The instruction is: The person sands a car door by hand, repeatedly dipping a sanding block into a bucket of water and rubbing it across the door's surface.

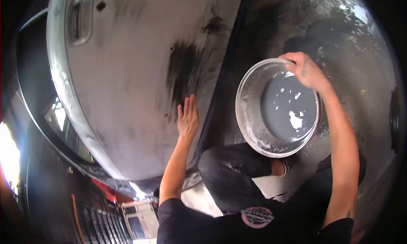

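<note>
A grey vehicle panel (123,83) carries dark smudged patches and a recessed handle (80,20). My left hand (188,118) lies flat against it, fingers extended, just below the largest dark patch (182,70). On the right, my right hand (306,70) is closed on the upper rim of a round metal basin (250,112). Grey liquid (280,104) with bright reflections lies inside the basin. The fingers of my right hand curl over the rim, and part of them is hidden.
My bent legs (229,172) are below the basin. Wet, dark floor (339,45) surrounds it. A vehicle window (55,112) is at the left, and a light-coloured vehicle (140,220) stands at the bottom left.
</note>
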`<state>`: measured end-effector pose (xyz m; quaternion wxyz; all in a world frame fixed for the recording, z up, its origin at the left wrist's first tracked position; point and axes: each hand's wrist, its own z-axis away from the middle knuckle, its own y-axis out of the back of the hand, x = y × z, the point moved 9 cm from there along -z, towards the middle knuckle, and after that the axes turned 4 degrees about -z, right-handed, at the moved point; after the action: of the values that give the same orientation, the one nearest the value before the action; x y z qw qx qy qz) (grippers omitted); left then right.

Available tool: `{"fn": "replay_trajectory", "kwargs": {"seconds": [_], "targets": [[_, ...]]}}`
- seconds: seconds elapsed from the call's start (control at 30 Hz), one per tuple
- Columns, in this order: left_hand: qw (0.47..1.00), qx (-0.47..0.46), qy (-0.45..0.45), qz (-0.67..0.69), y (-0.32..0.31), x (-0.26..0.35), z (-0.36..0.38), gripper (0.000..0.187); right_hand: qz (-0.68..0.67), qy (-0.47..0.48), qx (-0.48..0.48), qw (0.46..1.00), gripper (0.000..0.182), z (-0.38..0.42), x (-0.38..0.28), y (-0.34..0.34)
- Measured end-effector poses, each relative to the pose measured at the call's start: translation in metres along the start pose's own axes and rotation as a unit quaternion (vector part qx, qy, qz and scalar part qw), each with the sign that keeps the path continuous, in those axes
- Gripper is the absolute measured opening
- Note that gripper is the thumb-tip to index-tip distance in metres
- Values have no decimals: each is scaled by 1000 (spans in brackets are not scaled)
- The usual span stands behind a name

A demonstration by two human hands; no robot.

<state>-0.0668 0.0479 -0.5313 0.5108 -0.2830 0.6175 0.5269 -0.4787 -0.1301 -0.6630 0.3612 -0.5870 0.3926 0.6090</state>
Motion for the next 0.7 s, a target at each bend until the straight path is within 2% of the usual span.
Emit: {"fn": "replay_trajectory", "kwargs": {"seconds": [0.03,0.1,0.17,0.23,0.33,0.4,0.47,0.57,0.63,0.7], "targets": [[1000,12,-2,0,13,-2,-36,59,17,5,36,999,36,2,0,3],[997,15,-5,76,37,-3,-121,59,-7,-19,5,1000,37,-1,6,-1],[990,121,-3,74,81,3,-232,61,-10,-32,8,999,37,5,5,4],[992,125,-2,8,93,10,-297,61,-20,-33,2,999,38,2,1,4],[995,84,-24,41,84,1,-236,60,-63,-73,-36,995,37,3,0,0],[999,12,-5,46,44,-2,-145,60,-48,-53,-12,997,36,1,3,0],[999,51,-19,-6,26,-6,-86,57,-28,-39,7,999,35,4,-6,5],[998,39,-47,10,55,-13,-175,60,8,-21,30,999,35,2,3,5],[995,92,-34,-29,96,-14,-258,58,-10,-20,9,1000,35,5,9,4],[987,160,-28,22,103,-20,-285,58,-47,-14,-29,998,34,-2,1,1]]}}
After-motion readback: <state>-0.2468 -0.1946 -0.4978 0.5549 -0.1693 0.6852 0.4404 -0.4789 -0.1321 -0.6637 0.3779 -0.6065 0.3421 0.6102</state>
